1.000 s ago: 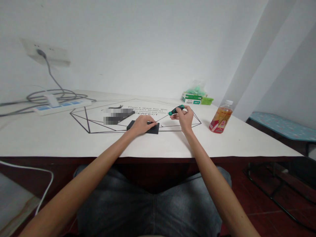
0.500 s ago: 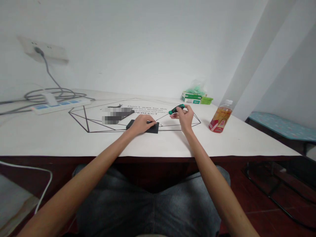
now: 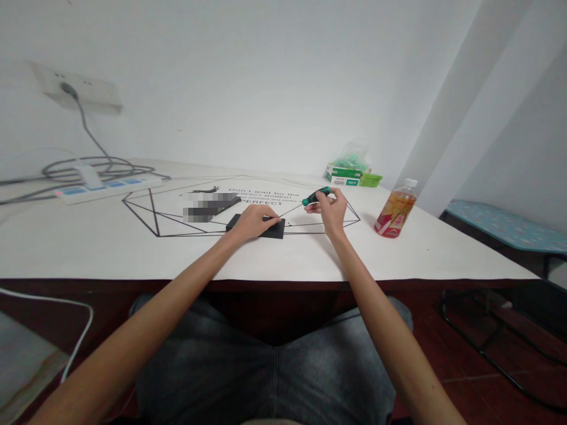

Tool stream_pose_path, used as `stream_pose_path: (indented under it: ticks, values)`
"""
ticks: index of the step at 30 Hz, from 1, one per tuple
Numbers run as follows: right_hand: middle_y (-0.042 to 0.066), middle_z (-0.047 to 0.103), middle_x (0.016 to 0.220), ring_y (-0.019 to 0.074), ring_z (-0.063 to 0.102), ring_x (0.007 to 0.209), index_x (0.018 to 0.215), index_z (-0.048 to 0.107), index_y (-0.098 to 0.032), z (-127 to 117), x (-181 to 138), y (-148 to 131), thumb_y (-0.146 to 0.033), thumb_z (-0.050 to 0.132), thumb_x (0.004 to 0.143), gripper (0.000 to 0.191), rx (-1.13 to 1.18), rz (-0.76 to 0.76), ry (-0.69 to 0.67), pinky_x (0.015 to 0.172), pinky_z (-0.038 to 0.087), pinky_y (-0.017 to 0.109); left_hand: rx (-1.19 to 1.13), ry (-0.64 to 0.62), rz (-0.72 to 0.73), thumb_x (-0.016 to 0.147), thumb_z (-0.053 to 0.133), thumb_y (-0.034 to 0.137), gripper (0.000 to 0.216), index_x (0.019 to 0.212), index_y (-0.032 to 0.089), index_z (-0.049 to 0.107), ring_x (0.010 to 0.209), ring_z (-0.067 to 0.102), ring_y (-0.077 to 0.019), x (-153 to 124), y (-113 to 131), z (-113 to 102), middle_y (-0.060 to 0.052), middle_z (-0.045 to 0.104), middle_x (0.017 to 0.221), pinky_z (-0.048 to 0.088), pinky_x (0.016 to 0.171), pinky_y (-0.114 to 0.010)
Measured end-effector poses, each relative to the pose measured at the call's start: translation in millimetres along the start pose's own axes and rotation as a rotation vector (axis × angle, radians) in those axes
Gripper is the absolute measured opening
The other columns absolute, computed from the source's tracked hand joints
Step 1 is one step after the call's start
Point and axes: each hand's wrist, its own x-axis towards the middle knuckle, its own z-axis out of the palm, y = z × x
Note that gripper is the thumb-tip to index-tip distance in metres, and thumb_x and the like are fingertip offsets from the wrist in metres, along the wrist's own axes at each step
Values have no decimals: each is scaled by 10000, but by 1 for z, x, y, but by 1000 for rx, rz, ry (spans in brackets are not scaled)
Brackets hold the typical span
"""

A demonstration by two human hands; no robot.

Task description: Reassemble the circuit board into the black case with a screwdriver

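A flat black rectangular box [image 3: 273,229] lies on the white table. My left hand [image 3: 256,221] is closed over its top, thumb and forefinger pinched together near the right end; what is between the fingertips is too small to make out. In my right hand [image 3: 333,210] is a screwdriver with a green and black handle [image 3: 316,196]. Its thin shaft [image 3: 291,210] slants down and left, and the tip meets the box area beside my left fingertips. Tiny dark specks [image 3: 290,224] lie just right of the box.
Left of the box is a dark, partly blurred-out object [image 3: 221,206]. A bottle of amber drink [image 3: 396,209] stands at the right. Green-and-white boxes [image 3: 344,175] with a plastic bag sit at the back. A power strip [image 3: 110,188] and coiled cables [image 3: 57,171] occupy the left.
Both hands, the screwdriver and the box keep practically the same places. Only a very slight shift of the whole view shows.
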Motion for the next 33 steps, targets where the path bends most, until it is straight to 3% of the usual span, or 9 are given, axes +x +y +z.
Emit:
stream_pose_path:
  ticks: [16, 22, 25, 28, 30, 33]
  values:
    - [-49, 685, 563, 171, 681, 441, 890, 456, -223, 0, -1, 0, -263, 715, 739, 302, 6, 20, -24, 440, 585, 254, -19, 7, 15, 884, 622, 349, 222, 857, 237, 812, 864, 715, -225, 0, -3, 0, -49, 799, 927, 496, 789, -334]
    - [-42, 686, 567, 173, 680, 438, 889, 444, -225, -2, 2, 2, -289, 739, 741, 336, 16, 46, -11, 441, 588, 258, -12, -10, 0, 898, 613, 418, 269, 929, 238, 810, 939, 709, -238, 0, -2, 0, -62, 789, 993, 509, 865, -349]
    - [-49, 680, 563, 172, 679, 434, 890, 438, -227, -5, 5, 4, -295, 732, 755, 331, 19, 36, 29, 441, 588, 258, 54, -38, -72, 830, 673, 576, 497, 1187, 238, 746, 1083, 678, -283, -2, 0, -1, -88, 757, 1159, 489, 964, -395]
    - [-58, 669, 552, 166, 676, 431, 878, 439, -227, -10, 9, 6, -283, 714, 767, 302, 3, 20, 106, 433, 583, 246, 151, -177, -146, 664, 764, 698, 881, 1412, 264, 595, 1200, 627, -359, -3, 6, -4, -109, 703, 1297, 465, 1012, -453]
    - [-59, 667, 550, 161, 677, 435, 867, 444, -225, -13, 11, 6, -276, 704, 770, 281, -3, 9, 146, 431, 581, 237, 176, -233, -155, 623, 782, 715, 948, 1437, 274, 573, 1242, 601, -392, -4, 9, -5, -120, 678, 1342, 456, 1025, -472]
    - [-55, 666, 543, 167, 686, 449, 856, 446, -223, -16, 12, 5, -263, 691, 772, 262, 13, -6, 177, 435, 588, 245, 144, -223, -168, 632, 785, 705, 885, 1387, 270, 628, 1241, 604, -409, -5, 11, -8, -132, 681, 1336, 464, 1020, -499]
